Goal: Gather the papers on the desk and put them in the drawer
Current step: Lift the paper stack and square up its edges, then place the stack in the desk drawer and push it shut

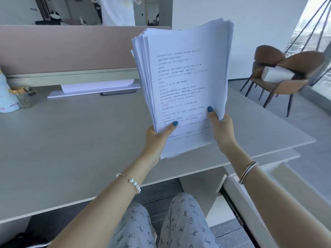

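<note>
A thick stack of printed white papers stands upright in the air above the grey desk. My left hand grips its lower left edge, thumb on the front sheet. My right hand holds the lower right edge, thumb also pressed on the front. The sheets fan slightly apart at the top left. At the lower right, under the desk's right end, an open drawer with a pale rim shows; my right forearm hides most of its inside.
A white flat stand with a curled sheet lies at the desk's back, before a pink partition. A light blue figure and a small glass sit at the left edge. Brown chairs holding a white box stand at right.
</note>
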Demonstrator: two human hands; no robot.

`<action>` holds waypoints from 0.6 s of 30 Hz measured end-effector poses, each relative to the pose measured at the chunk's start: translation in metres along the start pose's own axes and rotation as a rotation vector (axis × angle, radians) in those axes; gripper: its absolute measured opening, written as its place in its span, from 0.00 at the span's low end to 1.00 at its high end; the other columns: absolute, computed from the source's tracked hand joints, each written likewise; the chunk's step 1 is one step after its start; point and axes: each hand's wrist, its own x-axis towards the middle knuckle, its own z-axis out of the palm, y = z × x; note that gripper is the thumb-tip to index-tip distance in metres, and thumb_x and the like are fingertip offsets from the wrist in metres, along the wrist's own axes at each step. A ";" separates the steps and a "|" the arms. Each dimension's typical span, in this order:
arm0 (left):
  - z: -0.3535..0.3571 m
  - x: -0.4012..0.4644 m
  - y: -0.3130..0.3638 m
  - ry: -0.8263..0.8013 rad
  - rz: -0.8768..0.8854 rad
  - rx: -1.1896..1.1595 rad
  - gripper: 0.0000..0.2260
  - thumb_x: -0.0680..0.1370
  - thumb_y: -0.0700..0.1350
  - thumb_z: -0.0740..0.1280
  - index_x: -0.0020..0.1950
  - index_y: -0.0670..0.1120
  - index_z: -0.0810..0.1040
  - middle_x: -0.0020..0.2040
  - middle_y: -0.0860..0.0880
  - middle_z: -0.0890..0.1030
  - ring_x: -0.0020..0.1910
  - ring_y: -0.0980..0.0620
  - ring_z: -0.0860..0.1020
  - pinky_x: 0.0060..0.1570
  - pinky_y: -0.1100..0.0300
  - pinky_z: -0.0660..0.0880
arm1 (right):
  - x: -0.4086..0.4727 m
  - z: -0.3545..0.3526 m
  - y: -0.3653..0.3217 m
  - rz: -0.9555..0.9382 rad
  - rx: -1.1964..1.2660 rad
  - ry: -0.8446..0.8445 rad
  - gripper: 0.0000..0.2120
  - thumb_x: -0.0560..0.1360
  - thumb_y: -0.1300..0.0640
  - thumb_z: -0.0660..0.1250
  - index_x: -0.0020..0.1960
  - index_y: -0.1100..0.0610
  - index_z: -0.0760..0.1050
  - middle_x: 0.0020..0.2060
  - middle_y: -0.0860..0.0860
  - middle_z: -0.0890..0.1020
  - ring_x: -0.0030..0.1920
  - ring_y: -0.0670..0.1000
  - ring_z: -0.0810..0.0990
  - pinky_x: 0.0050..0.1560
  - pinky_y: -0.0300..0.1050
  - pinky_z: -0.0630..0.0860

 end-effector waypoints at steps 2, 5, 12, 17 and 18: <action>0.024 -0.002 -0.006 -0.079 -0.023 0.003 0.05 0.71 0.46 0.73 0.43 0.55 0.80 0.40 0.62 0.83 0.39 0.64 0.81 0.39 0.69 0.78 | 0.002 -0.031 0.004 0.031 -0.037 0.045 0.12 0.77 0.51 0.60 0.48 0.60 0.75 0.38 0.47 0.76 0.39 0.49 0.72 0.40 0.44 0.69; 0.061 -0.007 -0.018 -0.193 -0.047 0.018 0.05 0.70 0.45 0.74 0.42 0.55 0.81 0.38 0.63 0.83 0.39 0.66 0.81 0.36 0.72 0.76 | 0.000 -0.079 0.012 0.048 -0.109 0.114 0.08 0.78 0.52 0.60 0.48 0.56 0.74 0.37 0.44 0.76 0.36 0.46 0.73 0.33 0.35 0.70; 0.149 -0.012 -0.037 -0.385 -0.059 0.076 0.09 0.68 0.46 0.75 0.46 0.47 0.81 0.42 0.57 0.84 0.40 0.63 0.81 0.39 0.68 0.76 | -0.029 -0.195 0.051 0.264 -0.247 0.265 0.15 0.77 0.50 0.61 0.52 0.62 0.76 0.49 0.64 0.82 0.51 0.66 0.79 0.46 0.51 0.75; 0.204 -0.013 -0.058 -0.474 -0.077 0.100 0.18 0.68 0.46 0.75 0.56 0.43 0.79 0.52 0.50 0.84 0.49 0.56 0.82 0.46 0.63 0.79 | -0.061 -0.262 0.077 0.370 -0.298 0.337 0.15 0.76 0.49 0.62 0.52 0.61 0.76 0.48 0.61 0.83 0.42 0.58 0.79 0.45 0.49 0.73; 0.213 -0.015 -0.060 -0.495 -0.070 0.111 0.18 0.69 0.45 0.75 0.56 0.42 0.79 0.53 0.49 0.84 0.50 0.54 0.82 0.46 0.62 0.79 | -0.066 -0.272 0.081 0.393 -0.304 0.347 0.16 0.76 0.48 0.62 0.52 0.62 0.76 0.47 0.59 0.82 0.43 0.58 0.79 0.46 0.50 0.73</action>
